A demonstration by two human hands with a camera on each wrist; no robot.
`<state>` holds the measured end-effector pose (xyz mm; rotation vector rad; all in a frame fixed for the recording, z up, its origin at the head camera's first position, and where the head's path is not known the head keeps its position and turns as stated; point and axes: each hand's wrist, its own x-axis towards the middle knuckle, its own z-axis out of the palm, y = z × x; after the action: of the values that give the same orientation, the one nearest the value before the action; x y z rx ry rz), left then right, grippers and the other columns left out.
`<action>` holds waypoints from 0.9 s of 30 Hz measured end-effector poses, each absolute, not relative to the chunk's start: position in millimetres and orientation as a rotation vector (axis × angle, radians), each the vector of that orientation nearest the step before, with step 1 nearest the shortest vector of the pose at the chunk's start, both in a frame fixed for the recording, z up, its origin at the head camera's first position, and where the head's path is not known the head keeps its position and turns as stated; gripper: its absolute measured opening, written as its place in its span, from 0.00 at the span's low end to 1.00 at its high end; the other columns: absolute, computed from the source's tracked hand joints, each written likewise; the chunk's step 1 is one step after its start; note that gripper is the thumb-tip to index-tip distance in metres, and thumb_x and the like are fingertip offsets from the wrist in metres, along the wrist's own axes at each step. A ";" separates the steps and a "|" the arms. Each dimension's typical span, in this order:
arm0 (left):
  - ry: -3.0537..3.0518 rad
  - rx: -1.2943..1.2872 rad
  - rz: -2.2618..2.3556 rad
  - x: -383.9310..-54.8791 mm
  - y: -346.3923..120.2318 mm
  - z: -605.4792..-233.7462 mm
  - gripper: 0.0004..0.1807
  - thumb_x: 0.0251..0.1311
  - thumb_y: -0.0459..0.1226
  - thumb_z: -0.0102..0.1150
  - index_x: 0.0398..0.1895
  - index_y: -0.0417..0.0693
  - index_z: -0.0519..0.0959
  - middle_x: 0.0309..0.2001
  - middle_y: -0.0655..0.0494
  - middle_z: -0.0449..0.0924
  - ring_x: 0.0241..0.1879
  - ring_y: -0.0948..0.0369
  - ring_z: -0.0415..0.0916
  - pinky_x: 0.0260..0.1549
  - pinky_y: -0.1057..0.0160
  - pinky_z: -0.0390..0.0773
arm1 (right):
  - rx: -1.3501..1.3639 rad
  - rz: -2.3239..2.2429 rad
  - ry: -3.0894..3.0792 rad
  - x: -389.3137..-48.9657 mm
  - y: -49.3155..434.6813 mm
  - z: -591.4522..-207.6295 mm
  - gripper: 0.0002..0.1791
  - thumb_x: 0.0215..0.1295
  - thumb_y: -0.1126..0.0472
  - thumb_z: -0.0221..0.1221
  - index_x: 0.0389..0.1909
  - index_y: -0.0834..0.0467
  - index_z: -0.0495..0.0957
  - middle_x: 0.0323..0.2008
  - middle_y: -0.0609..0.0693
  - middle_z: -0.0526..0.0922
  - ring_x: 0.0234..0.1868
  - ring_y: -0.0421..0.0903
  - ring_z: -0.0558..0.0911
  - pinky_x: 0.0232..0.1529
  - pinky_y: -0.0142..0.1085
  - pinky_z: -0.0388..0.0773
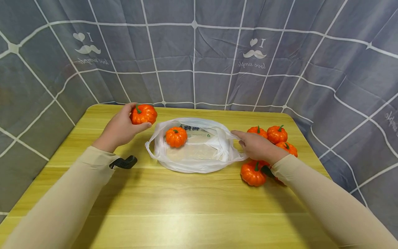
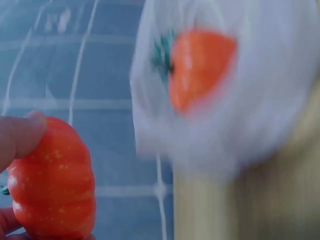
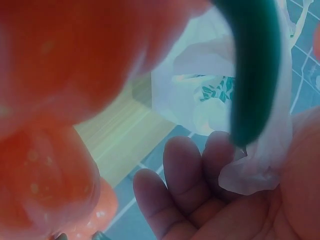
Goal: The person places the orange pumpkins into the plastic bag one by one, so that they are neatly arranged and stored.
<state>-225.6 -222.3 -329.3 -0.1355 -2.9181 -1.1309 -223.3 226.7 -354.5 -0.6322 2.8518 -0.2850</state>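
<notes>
Apparently mid-bagging, the left hand [image 1: 119, 129] clamps its fingers on a pumpkin [image 1: 145, 114] just beside the plastic bag [image 1: 190, 167], whose right side the right hand [image 1: 259, 145] pinches between thumb and fingers, so the next move likely calls for steering that pumpkin over the open mouth.

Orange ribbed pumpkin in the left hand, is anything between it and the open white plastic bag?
No separate object visibly blocks the orange ribbed pumpkin; only the left rim of the white plastic bag stands between it and the opening. Whether it's higher is unclear.
</notes>
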 end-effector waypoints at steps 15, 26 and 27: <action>-2.937 -0.574 -1.004 -221.3 -105.6 -348.4 0.48 0.61 0.47 0.74 0.81 0.45 0.61 0.74 0.42 0.66 0.65 0.43 0.75 0.67 0.41 0.76 | -0.637 -0.279 2.849 -223.8 226.2 -355.6 0.30 0.81 0.64 0.49 0.82 0.56 0.61 0.65 0.65 0.81 0.52 0.57 0.86 0.57 0.54 0.82; -3.002 -0.681 -0.818 -228.1 -76.8 -372.8 0.47 0.64 0.51 0.70 0.82 0.48 0.61 0.76 0.49 0.70 0.70 0.48 0.72 0.71 0.47 0.72 | -0.656 -0.278 2.868 -223.2 227.4 -357.3 0.30 0.80 0.65 0.50 0.80 0.56 0.63 0.62 0.65 0.83 0.50 0.58 0.86 0.56 0.54 0.82; -3.004 -0.683 -0.811 -228.6 -76.0 -374.8 0.47 0.64 0.51 0.69 0.82 0.48 0.61 0.76 0.49 0.70 0.71 0.48 0.72 0.71 0.47 0.71 | -0.657 -0.276 2.869 -223.0 227.7 -357.3 0.30 0.80 0.65 0.50 0.80 0.56 0.63 0.62 0.65 0.83 0.50 0.58 0.86 0.56 0.54 0.82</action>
<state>-228.6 -76.0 -374.8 -0.6827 -3.0042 -0.8114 -223.0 227.7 -357.3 -0.6566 2.8687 -0.2764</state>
